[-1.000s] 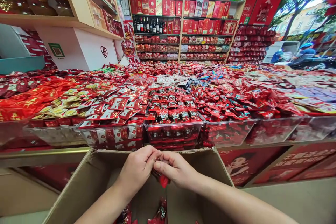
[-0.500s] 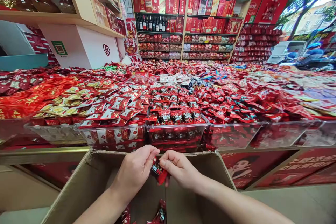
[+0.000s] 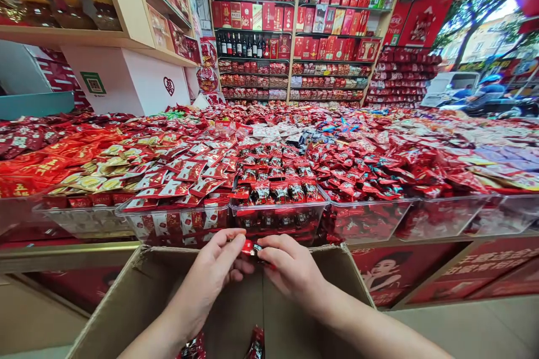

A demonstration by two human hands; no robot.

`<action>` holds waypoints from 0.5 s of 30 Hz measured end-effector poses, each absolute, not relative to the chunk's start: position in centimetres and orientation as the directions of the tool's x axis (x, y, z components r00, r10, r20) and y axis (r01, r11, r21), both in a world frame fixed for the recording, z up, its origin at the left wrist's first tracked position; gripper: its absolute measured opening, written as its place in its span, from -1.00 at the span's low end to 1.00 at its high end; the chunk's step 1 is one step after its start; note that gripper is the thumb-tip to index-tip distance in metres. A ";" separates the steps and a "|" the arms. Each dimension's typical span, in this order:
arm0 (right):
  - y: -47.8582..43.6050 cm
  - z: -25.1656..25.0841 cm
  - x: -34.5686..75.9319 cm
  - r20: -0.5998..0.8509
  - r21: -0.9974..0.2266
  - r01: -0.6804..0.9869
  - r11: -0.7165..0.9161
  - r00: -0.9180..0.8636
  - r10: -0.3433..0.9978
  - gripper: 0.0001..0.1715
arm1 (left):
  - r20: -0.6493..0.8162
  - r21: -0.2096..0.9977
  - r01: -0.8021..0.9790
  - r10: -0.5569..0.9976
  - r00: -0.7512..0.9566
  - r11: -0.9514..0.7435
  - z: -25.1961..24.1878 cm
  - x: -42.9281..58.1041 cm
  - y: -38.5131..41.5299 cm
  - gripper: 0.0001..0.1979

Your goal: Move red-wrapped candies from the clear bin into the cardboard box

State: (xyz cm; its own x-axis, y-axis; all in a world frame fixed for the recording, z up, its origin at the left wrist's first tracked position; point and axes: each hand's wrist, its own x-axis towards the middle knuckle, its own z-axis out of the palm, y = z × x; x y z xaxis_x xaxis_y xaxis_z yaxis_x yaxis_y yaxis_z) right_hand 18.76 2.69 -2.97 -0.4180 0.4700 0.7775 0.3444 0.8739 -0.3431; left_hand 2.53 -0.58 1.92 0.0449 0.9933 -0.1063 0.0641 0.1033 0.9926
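Our left hand (image 3: 213,263) and right hand (image 3: 297,269) are sitting close together, each pinching one end of something small with thumb and forefinger, the left's lower fingers hanging loose and the right's staying mostly out of sight. Beyond, tall wooden shelving (image 3: 293,39) is rising at the back, and nearer us a cardboard box (image 3: 145,286) is standing open beneath our hands. Just past its far edge, a clear tub (image 3: 275,224) is holding rows of wrapped pieces (image 3: 261,193) (we are taking them for sweets). Down inside the box, a few loose packets (image 3: 256,342) are lying, partly out of view. Smallest of all, one red packet (image 3: 248,248) is resting between our fingertips, over the box and in front of the tub. We are judging the step in hand to be working at this packet, perhaps straightening it; the next move is calling for light, even pressure at both ends.
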 end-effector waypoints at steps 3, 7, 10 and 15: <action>3.0 -2.8 19.1 0.838 -0.193 0.359 0.913 -0.424 0.344 -0.72 | -0.179 0.969 -0.164 0.983 0.044 0.184 2.6 2.8 -0.7 -0.73; 3.0 -2.4 19.4 0.884 -0.054 0.352 0.934 -0.419 0.209 -0.76 | -0.173 0.967 -0.179 0.984 0.052 0.179 3.0 2.6 -0.9 -0.66; 2.8 -1.9 19.8 0.883 0.061 0.334 0.941 -0.458 0.106 -0.75 | -0.189 0.974 -0.119 0.981 0.042 0.193 2.8 2.3 -0.8 -0.63; 2.4 -1.5 20.1 0.851 0.168 0.277 0.946 -0.525 0.003 -0.72 | -0.178 0.980 -0.077 0.983 0.051 0.182 2.8 2.1 -0.5 -0.57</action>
